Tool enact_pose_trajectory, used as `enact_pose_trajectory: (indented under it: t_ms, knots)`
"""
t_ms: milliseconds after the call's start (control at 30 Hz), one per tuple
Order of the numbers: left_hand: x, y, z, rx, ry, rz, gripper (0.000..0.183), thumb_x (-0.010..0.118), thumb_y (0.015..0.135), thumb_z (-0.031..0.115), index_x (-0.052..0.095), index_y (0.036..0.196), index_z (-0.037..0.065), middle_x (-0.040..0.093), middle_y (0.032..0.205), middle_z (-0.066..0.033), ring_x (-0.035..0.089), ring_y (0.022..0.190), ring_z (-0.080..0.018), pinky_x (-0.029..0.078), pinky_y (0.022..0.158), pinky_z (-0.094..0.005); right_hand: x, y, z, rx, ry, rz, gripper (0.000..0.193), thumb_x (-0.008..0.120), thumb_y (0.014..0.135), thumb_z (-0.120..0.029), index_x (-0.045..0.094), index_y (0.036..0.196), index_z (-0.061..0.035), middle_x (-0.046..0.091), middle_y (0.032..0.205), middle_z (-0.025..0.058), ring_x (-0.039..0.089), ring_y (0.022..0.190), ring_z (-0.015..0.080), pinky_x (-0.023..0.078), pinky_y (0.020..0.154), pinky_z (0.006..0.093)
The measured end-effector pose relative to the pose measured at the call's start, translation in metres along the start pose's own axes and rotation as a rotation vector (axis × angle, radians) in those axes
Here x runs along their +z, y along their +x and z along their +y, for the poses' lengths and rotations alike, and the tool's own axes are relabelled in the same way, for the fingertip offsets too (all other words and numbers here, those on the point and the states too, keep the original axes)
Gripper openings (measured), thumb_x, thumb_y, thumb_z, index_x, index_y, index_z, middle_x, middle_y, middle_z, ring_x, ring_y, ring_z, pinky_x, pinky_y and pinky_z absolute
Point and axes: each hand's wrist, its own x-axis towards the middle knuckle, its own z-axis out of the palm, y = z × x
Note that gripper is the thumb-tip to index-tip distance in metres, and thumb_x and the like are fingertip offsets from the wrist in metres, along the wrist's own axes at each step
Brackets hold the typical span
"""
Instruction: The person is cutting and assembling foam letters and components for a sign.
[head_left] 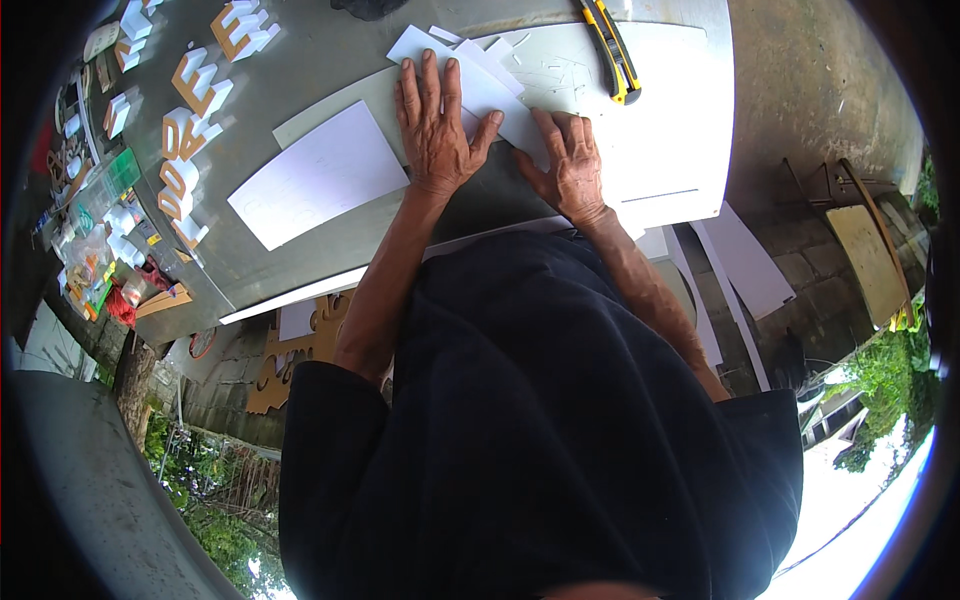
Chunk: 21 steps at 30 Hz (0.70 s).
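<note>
My left hand (440,135) lies flat with its fingers spread, pressing on a narrow white sheet (507,103) that slants across the work surface. At the sheet's nearer right end rests my right hand (573,168), its fingers slightly bent and its thumb apart beside the sheet's edge. Neither hand is closed around anything. Other white pieces (488,64) lie partly under the sheet, with thin offcut strips by them. Left of my left hand is a larger white sheet (325,178) with faint marks. Beyond my right hand lies a yellow and black utility knife (613,55).
A pale cutting board (665,150) covers the right part of the grey metal table (290,75). Brown-and-white block letters (200,85) stand along the left side. Plastic bags and small items (105,245) crowd the left corner. White panels (740,260) lean low at right, near a chair (865,255).
</note>
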Motion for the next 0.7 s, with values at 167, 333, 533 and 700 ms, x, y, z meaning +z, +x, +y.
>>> enact_pose_trajectory:
  t_ms: [167,333,533,700]
  knots:
    - [0.0024,-0.0015,0.0002,-0.028,0.018,-0.033,0.084,0.059,0.091,0.06,0.04,0.15,0.003,0.034,0.157,-0.0238,0.024,0.147,-0.0476,0.02,0.117,-0.0601,0.0017,-0.0025,-0.0019,0.022,-0.016,0.021,0.068,0.085,0.073,-0.02,0.055,0.133,-0.0048,0.056,0.111,0.0162,0.056,0.099,0.0352,0.049,0.085,0.046]
    - [0.0042,-0.001,-0.0005,-0.048,0.049,-0.071,0.088,0.058,0.09,0.064,0.04,0.152,0.005,0.032,0.159,-0.0211,0.022,0.149,-0.0446,0.016,0.119,-0.0586,0.0028,-0.0038,-0.002,0.029,0.013,0.028,0.069,0.086,0.073,-0.019,0.056,0.134,-0.0046,0.056,0.112,0.0168,0.056,0.099,0.0355,0.049,0.083,0.0464]
    - [0.0067,-0.0013,-0.001,-0.068,0.025,-0.061,0.088,0.059,0.09,0.065,0.041,0.151,0.005,0.034,0.159,-0.0191,0.022,0.149,-0.0448,0.016,0.118,-0.0588,0.0068,-0.0065,0.0002,0.045,0.034,0.037,0.069,0.085,0.073,-0.02,0.055,0.134,-0.0049,0.055,0.113,0.0162,0.055,0.1,0.0345,0.048,0.085,0.0463]
    - [0.0055,-0.0005,-0.0004,-0.059,0.031,-0.052,0.088,0.061,0.089,0.064,0.042,0.151,0.004,0.034,0.159,-0.0213,0.024,0.148,-0.0467,0.018,0.117,-0.0594,0.0084,-0.0063,0.0019,0.039,0.033,0.041,0.069,0.084,0.073,-0.023,0.056,0.133,-0.0049,0.055,0.114,0.0155,0.055,0.1,0.0334,0.046,0.086,0.046]
